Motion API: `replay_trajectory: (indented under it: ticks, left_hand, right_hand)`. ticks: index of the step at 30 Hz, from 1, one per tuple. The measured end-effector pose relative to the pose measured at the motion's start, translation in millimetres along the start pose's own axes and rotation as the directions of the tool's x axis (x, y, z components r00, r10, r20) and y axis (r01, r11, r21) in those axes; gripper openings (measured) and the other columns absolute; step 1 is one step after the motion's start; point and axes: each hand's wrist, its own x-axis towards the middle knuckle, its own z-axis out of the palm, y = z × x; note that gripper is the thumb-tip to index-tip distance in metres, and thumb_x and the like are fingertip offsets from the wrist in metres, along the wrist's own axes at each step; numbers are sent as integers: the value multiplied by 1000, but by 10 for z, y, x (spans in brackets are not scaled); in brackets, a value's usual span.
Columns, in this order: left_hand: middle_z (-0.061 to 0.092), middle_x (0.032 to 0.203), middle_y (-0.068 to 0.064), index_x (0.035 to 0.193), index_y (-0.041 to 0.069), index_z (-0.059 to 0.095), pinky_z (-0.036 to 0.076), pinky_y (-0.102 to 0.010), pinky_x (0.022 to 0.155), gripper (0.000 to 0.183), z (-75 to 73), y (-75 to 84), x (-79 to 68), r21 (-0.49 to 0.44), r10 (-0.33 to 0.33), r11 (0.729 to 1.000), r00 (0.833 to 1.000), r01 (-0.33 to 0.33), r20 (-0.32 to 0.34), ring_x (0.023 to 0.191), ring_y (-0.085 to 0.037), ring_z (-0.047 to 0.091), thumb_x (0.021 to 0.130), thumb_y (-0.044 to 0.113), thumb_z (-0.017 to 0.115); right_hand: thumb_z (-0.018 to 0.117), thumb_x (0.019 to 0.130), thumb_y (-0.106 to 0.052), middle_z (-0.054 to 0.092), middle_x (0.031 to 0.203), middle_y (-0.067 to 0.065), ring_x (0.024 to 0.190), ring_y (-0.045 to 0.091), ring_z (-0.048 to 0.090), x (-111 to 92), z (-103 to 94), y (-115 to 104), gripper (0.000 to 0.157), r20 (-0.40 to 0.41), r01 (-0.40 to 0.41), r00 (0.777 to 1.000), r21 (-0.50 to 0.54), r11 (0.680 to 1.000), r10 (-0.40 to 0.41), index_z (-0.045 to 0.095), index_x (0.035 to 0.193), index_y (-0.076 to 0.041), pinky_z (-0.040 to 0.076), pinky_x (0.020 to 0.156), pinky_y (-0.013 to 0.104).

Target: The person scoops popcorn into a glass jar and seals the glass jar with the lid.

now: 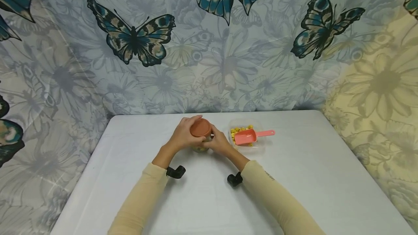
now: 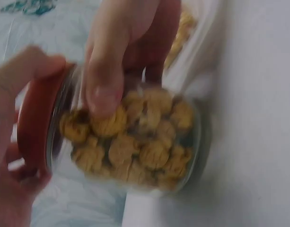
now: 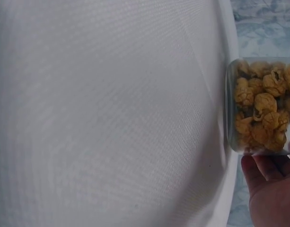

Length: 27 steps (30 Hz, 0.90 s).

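Observation:
A glass jar of round yellow-brown pieces that look like popcorn stands upright near the back of the table, with a reddish-brown lid on top. My left hand curls round the lid from the left, thumb and fingers on opposite sides of its rim in the left wrist view. My right hand grips the jar's glass from the right, its thumb lying across the front. In the right wrist view, the lid is out of frame.
Right of the jar, a clear plastic tub holds more yellow pieces, with a pink scoop lying across it. White cloth covers the table. A butterfly-patterned curtain hangs behind the far edge.

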Motion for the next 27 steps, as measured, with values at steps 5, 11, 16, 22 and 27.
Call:
replay_trajectory:
  ticks: [5,11,16,22,27]
  left_hand:
    - [50,138,-15,150,17,39,52,-50,93,85,-71,-39,17,-59,-12,998,994,19,109,121,-31,50,76,30,80]
    - [52,141,-18,148,6,38,51,-51,94,94,6,126,-62,71,-73,995,997,74,-16,123,-36,51,75,45,82]
    - [58,134,-16,141,6,45,51,-49,90,88,120,189,-89,159,-60,984,990,81,-131,116,-37,53,73,47,81]
    - [61,129,-12,135,9,50,52,-48,88,77,130,105,-64,146,23,989,990,-2,-139,112,-36,55,72,37,82]
    - [58,130,-11,144,14,44,54,-48,88,85,19,-21,-27,70,78,995,997,-77,-1,115,-31,53,72,35,83]
  right_hand:
    - [82,79,-25,58,137,7,118,23,57,15,8,7,84,9,8,1000,-14,1000,-8,38,149,-14,49,96,42]
    - [81,79,-20,57,138,11,121,26,57,0,12,18,82,2,3,1000,25,1000,-3,39,148,-12,51,98,43]
    - [79,79,-19,57,138,12,122,27,57,-6,13,26,80,7,-20,1000,29,999,20,39,148,-11,52,98,41]
    - [77,81,-18,54,141,13,125,28,54,4,3,24,79,28,-21,999,30,999,20,37,149,-11,50,101,44]
    - [79,81,-22,55,141,9,122,26,55,7,-2,22,85,28,-28,999,2,1000,28,33,152,-14,48,101,46]
